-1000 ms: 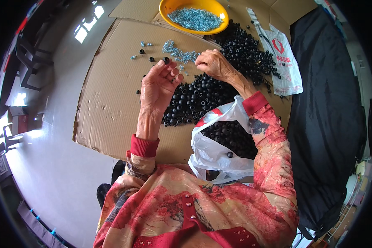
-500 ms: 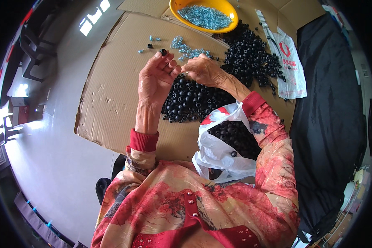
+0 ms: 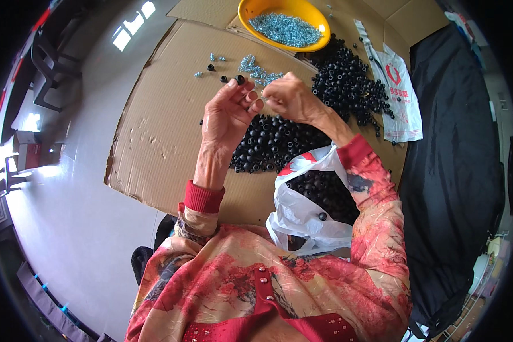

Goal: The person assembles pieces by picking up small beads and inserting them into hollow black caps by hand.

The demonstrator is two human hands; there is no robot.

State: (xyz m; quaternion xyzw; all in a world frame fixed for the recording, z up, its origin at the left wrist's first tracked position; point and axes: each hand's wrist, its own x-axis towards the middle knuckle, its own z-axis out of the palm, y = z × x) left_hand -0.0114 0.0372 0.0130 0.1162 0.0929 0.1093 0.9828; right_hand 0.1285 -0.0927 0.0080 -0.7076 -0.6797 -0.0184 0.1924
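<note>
My left hand [image 3: 225, 114] is raised over the cardboard, palm up, with a round black hollow bead [image 3: 239, 80] pinched at the thumb and fingertip. Close beside it, my right hand [image 3: 295, 101] has its fingers curled in a pinch near the left fingertips. Whatever lies in that pinch is too small to make out. Below both hands spreads a heap of black beads [image 3: 273, 142]. Just beyond them lie loose small silver-blue metal pieces [image 3: 256, 69]. A few single black beads [image 3: 211, 67] rest to the left of these.
A yellow bowl [image 3: 293, 48] of silver-blue pieces stands at the far edge. More black beads [image 3: 347, 80] spread at right, beside a flat white plastic bag [image 3: 407, 111]. An open white bag [image 3: 296, 214] of black beads sits near my lap. Black cloth [image 3: 450, 142] hangs at right.
Both hands have shifted a little to the right and nearer, still close together. The left hand keeps the black bead; a loose bead beside it has come into sight.
</note>
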